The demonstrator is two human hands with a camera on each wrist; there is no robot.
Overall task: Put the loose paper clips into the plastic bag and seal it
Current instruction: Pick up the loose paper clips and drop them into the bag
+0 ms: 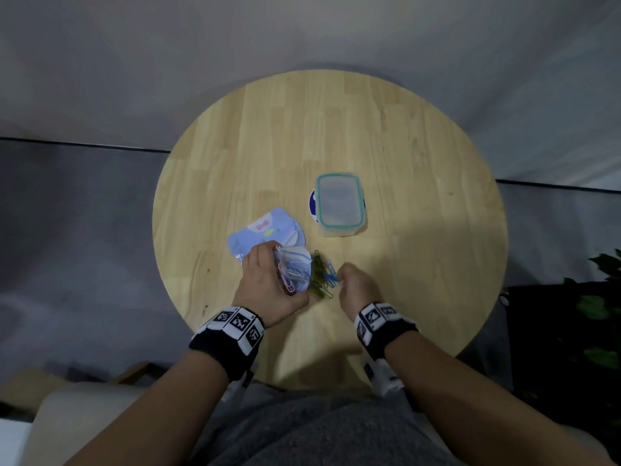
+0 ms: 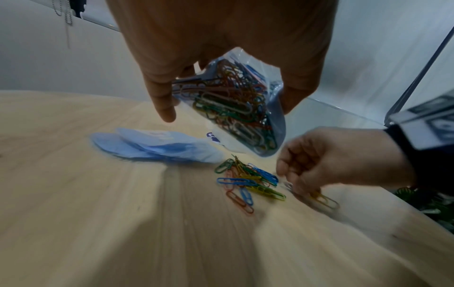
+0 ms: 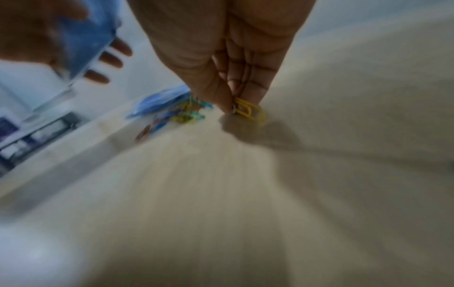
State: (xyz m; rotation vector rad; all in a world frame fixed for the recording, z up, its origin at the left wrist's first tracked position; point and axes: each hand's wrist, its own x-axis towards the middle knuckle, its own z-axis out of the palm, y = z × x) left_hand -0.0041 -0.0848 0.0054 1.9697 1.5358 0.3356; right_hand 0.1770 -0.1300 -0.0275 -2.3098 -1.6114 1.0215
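Observation:
My left hand (image 1: 268,287) grips a clear plastic bag (image 1: 294,270) holding many coloured paper clips, lifted above the table. The left wrist view shows the bag (image 2: 236,104) hanging between thumb and fingers. Below it a small pile of loose paper clips (image 2: 248,182) lies on the wood, also seen in the head view as loose clips (image 1: 324,279). My right hand (image 1: 356,287), just right of the pile, pinches a yellow paper clip (image 3: 250,111) at the table surface; that yellow clip (image 2: 324,200) looks blurred in the left wrist view.
On the round wooden table (image 1: 420,196) stands a lidded clear container (image 1: 340,203) with a teal rim, behind the pile. Pale blue fabric pieces (image 1: 265,233) lie left of the bag. Dark green plant leaves (image 1: 598,314) sit off the table's right edge.

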